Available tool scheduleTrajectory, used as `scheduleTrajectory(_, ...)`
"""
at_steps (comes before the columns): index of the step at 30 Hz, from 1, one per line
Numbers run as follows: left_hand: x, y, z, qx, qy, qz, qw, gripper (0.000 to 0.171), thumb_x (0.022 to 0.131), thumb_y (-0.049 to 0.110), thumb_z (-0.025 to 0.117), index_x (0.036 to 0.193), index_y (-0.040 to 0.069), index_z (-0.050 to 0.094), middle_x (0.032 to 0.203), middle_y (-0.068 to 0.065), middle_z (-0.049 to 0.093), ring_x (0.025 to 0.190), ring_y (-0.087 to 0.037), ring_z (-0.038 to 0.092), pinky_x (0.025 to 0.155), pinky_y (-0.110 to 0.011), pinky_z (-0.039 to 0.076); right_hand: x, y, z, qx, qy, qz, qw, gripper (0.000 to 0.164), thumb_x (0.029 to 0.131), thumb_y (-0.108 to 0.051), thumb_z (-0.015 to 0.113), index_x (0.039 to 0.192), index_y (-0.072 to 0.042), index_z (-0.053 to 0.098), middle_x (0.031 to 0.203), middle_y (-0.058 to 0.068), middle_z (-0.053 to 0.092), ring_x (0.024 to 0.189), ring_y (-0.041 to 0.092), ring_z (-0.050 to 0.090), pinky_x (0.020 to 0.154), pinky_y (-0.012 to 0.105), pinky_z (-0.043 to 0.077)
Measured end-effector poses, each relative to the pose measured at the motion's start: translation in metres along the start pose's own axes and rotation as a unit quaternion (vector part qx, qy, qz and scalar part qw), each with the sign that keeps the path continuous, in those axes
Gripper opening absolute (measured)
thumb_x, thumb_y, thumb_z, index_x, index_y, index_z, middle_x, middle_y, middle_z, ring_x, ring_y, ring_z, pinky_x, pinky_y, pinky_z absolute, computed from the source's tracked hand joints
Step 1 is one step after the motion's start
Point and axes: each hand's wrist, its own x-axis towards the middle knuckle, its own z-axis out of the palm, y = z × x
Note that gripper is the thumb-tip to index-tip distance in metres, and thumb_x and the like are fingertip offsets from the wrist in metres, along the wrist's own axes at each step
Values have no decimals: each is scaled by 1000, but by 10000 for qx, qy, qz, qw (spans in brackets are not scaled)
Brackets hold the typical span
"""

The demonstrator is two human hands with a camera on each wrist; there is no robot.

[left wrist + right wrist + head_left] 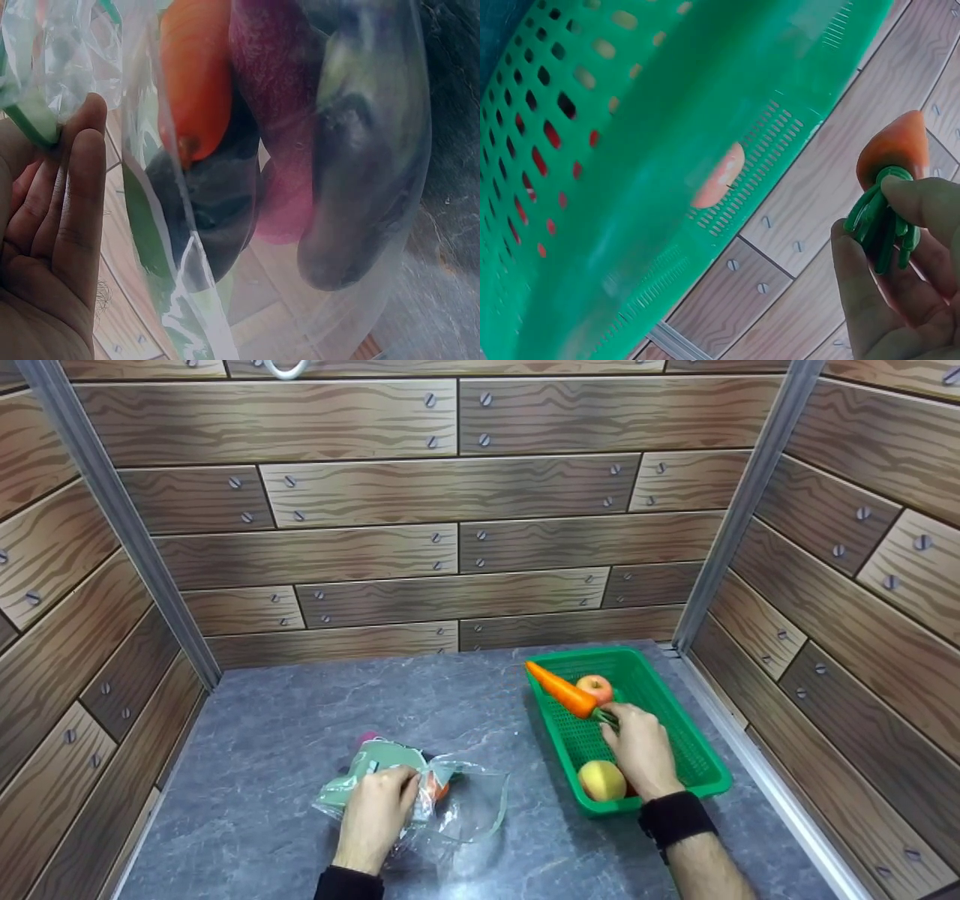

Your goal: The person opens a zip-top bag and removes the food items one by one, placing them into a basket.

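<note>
My left hand [375, 814] pinches the edge of a clear plastic bag [394, 754] with green printed parts, which lies on the table. Through the film in the left wrist view show an orange vegetable [196, 82], a long purple-pink one [274, 97] and a dark eggplant [352, 210]. The bag's mouth gapes toward the right. Over the green basket [679, 724], my right hand [641, 746] pinches an orange carrot [559, 688] by its green stem [881, 217], its tip pointing to the far left. Below the carrot, a red-yellow apple [598, 688] is in the basket.
A yellow round fruit [601, 781] sits in the near end of the basket, with something red partly hidden beside it. Wood-patterned walls [450, 491] enclose the grey marbled table [277, 712] at the back and both sides. A metal rail [772, 769] runs along the right edge.
</note>
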Motion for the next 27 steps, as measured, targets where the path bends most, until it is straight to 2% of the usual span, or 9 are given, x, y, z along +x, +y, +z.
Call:
scheduleTrajectory(9, 0, 1, 0, -6, 30, 34, 10000, 4, 93, 20, 80, 89, 19, 79, 83, 5, 79, 76, -13, 76, 70, -33, 62, -2, 3, 10, -34, -78, 205, 9998, 30, 93, -12, 79, 121, -4, 76, 112, 21, 78, 97, 40, 76, 81, 56, 62)
scheduleTrajectory(17, 0, 0, 0, -21, -41, -47, 10000, 6, 94, 21, 80, 88, 20, 79, 82, 6, 79, 76, -12, 76, 69, -33, 62, -2, 8, 19, -153, -343, 399, 9985, 30, 94, -13, 78, 122, -3, 75, 111, 23, 78, 92, 40, 76, 76, 54, 62)
scheduleTrajectory(27, 0, -2, 1, -53, 27, 18, 10000, 5, 93, 18, 80, 87, 18, 79, 81, 5, 78, 75, -12, 75, 69, -33, 62, -3, 18, 28, -263, -622, 691, 9953, 30, 95, -13, 76, 123, -3, 75, 114, 24, 78, 91, 45, 75, 75, 58, 61)
